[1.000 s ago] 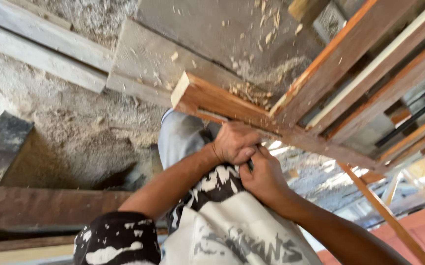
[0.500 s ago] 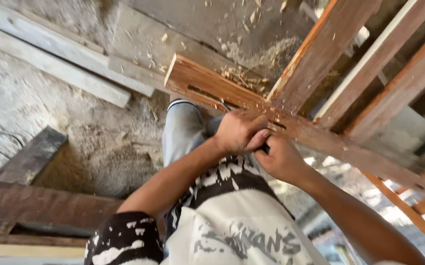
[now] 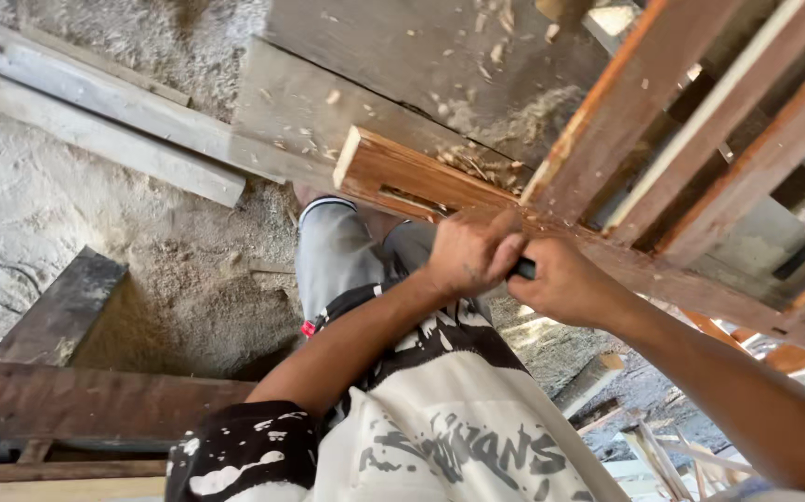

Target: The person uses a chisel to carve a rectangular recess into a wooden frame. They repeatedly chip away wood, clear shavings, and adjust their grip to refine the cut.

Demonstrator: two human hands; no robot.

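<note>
Seen from the head camera, both forearms reach forward and up from the lower frame and meet at a reddish wooden rail (image 3: 421,181) that runs slantwise across the middle. The left hand (image 3: 469,256) is curled into a fist, knuckles up, pressed against the rail's lower edge. The right hand (image 3: 562,279) is closed just beside it, touching it, and a dark handle (image 3: 524,269) shows between the two fists; both hands grip it, though the tool's working end is hidden. The rail has a pale sawn end and a long slot cut near that end, with wood shavings (image 3: 468,160) lying on top. It joins a wooden frame (image 3: 691,139) of upright slats at right.
</note>
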